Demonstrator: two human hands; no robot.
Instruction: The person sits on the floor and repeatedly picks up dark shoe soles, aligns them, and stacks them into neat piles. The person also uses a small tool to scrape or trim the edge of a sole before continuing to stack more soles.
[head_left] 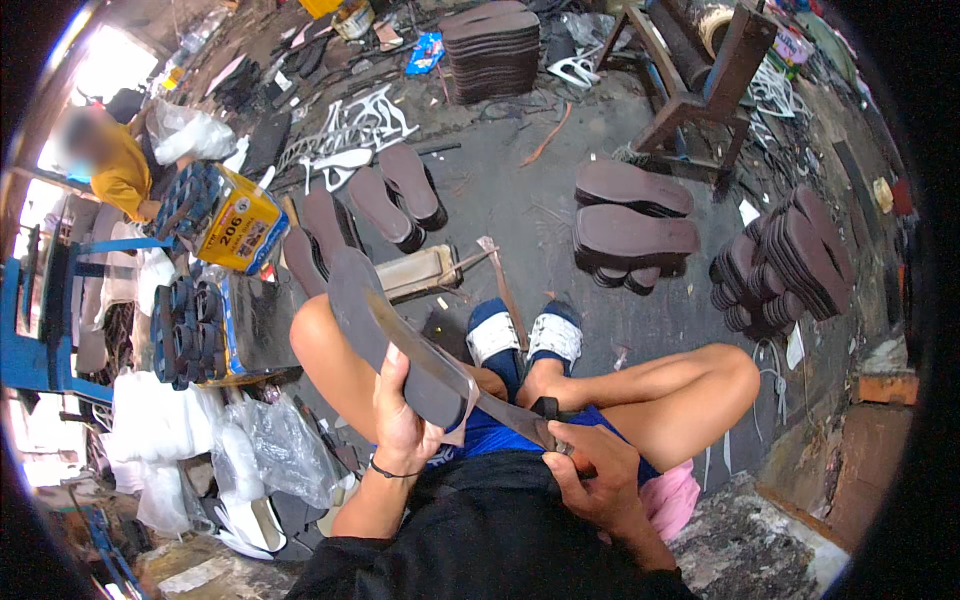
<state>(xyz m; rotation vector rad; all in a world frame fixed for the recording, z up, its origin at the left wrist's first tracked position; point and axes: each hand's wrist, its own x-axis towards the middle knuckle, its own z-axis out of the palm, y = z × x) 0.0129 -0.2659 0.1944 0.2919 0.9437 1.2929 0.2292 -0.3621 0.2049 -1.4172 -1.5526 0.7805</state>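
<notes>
Left hand [408,418] grips a sandal sole [362,318], eleven o'clock from the black shirt [480,535]; right hand [602,468], at two, holds a long strip or blade [508,412], unclear which; sole best braced, fingers clear.

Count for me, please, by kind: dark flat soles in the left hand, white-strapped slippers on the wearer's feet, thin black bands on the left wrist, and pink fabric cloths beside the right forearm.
Dark flat sole in left hand: 1
White-strapped slippers: 2
Thin black wristband: 1
Pink fabric cloth: 1
Total: 5
</notes>
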